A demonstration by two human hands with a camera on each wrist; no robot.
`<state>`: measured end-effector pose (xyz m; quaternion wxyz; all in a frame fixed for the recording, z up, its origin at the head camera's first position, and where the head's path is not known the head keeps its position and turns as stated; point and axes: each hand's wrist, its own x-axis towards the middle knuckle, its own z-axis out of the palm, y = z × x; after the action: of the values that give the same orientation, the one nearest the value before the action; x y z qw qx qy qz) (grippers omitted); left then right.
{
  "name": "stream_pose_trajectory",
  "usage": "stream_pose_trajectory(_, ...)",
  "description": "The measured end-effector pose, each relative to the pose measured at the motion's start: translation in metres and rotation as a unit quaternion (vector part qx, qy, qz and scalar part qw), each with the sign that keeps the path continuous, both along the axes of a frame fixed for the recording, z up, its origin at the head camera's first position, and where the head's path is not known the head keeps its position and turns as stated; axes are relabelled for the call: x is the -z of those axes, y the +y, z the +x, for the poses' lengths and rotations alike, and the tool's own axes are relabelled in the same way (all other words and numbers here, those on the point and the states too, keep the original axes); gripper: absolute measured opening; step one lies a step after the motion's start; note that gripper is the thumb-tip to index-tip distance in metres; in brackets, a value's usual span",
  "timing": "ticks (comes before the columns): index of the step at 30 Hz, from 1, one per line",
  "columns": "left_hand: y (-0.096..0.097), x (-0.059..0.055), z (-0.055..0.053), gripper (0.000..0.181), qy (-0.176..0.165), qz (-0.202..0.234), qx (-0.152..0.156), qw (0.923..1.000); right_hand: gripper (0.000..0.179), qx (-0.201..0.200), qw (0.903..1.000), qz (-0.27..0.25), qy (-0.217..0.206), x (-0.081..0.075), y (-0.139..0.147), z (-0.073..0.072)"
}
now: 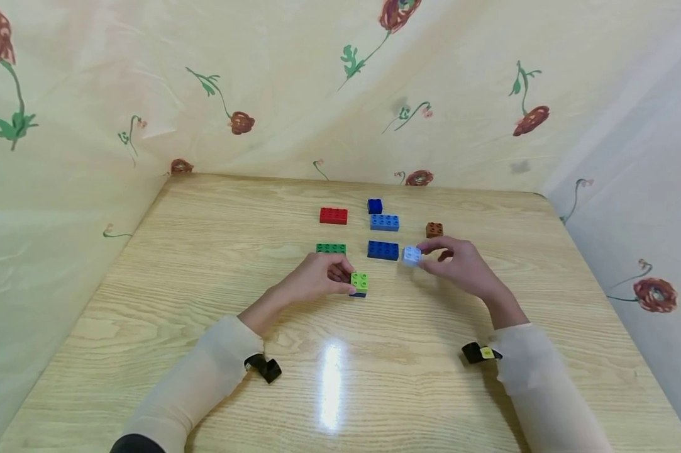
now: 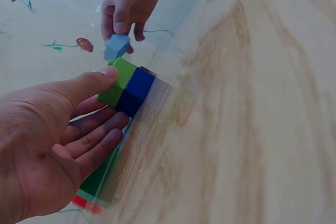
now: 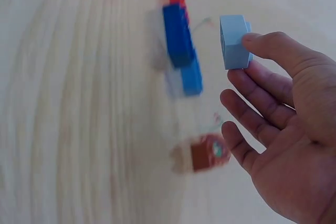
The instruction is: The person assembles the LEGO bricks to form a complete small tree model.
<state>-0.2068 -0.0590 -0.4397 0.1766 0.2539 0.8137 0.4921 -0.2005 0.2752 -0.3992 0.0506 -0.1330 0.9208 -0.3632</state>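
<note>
Left wrist view, unlike right, shows lime brick [image 2: 122, 80]

By dark-blue eight-stud brick [image 1: 382, 250]: left hand [image 1: 322, 278] pinches lime-on-blue brick stack [image 1: 359, 284], nearer and left; right hand [image 1: 458, 264] pinches pale-blue four-stud brick [image 1: 411, 255], just right.

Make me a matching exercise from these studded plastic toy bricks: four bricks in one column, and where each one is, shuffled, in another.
Bricks
1. Pale blue square plastic brick
2. Red rectangular plastic brick
3. Lime green square plastic brick
4. Brown square plastic brick

Places in the head view
A. On top of a dark blue plastic brick, by the left hand
B. Farthest right of all the bricks
C. Pinched by the right hand
D. Just beyond the green rectangular plastic brick

Pairs: 1-C, 2-D, 3-A, 4-B
</note>
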Motion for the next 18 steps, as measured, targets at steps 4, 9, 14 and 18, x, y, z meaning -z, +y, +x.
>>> stream_pose_trajectory(4, 0.0, 0.0, -0.001, 0.026, 0.003, 0.001, 0.002, 1.0, 0.027, -0.025, 0.9994, -0.02, 0.015, -0.003, -0.017, 0.005)
stream_pose_trajectory(9, 0.001, 0.001, -0.001, 0.027, 0.002, 0.004, 0.004, 1.0, 0.025, -0.055, 0.997, -0.045, 0.03, -0.005, -0.037, 0.012)
stream_pose_trajectory(14, 0.001, 0.002, -0.002, 0.027, 0.001, 0.008, 0.003, 1.0, 0.026, -0.074, 0.9945, -0.061, 0.043, -0.008, -0.052, 0.019)
stream_pose_trajectory(18, 0.001, 0.002, -0.001, 0.028, 0.004, 0.008, 0.001, 1.0, 0.027, -0.08, 0.9935, -0.067, 0.045, -0.01, -0.063, 0.022)
